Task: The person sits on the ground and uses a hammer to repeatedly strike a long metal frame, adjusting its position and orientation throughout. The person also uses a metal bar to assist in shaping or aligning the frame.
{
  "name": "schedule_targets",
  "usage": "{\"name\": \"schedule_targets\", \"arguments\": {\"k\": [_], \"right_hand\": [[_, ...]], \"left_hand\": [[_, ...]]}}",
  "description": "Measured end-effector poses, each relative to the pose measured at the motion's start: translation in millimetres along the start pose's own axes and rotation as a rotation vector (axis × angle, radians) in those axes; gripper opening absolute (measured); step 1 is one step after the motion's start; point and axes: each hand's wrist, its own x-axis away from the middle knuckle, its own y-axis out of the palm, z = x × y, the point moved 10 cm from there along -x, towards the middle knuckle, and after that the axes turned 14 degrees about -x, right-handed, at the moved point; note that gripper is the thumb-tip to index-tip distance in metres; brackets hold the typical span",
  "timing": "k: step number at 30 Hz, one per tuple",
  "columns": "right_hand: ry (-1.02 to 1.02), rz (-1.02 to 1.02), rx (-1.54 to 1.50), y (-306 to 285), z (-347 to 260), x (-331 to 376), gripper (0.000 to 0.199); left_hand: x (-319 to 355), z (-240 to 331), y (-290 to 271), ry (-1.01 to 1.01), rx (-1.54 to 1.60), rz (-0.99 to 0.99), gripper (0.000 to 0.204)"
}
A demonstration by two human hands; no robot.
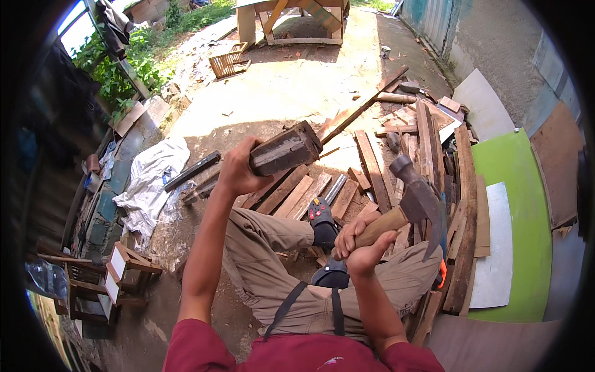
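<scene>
My left hand (pixel 240 168) is raised in front of my left knee, its fingers closed round the near end of a dark brown wooden block (pixel 286 150). The block is thick and grooved along its side, tilted up toward the right. Over my right thigh, my right hand (pixel 364 245) grips the wooden handle of a claw hammer (pixel 383 228). The hammer's dark metal head (pixel 420 201) points up and right, with its curved claw hanging toward my right knee. Block and hammer are apart.
Loose wooden strips (pixel 297 192) lie around my feet, and a pile of boards (pixel 427 142) runs along the right. A bright green panel (pixel 511 229) and a white sheet (pixel 494 254) lie beyond it. White cloth (pixel 155 180) and a small wooden frame (pixel 127 273) are at left.
</scene>
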Motion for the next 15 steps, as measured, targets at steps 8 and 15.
{"name": "schedule_targets", "arguments": {"k": [8,15], "right_hand": [[0.004,-0.232,0.173,8,44,19,0.079],[-0.408,-0.455,-0.064,22,50,13,0.077]], "left_hand": [[6,3,10,-0.007,0.019,-0.031,0.054],[0,-3,-11,-0.031,0.1,-0.053,0.053]]}}
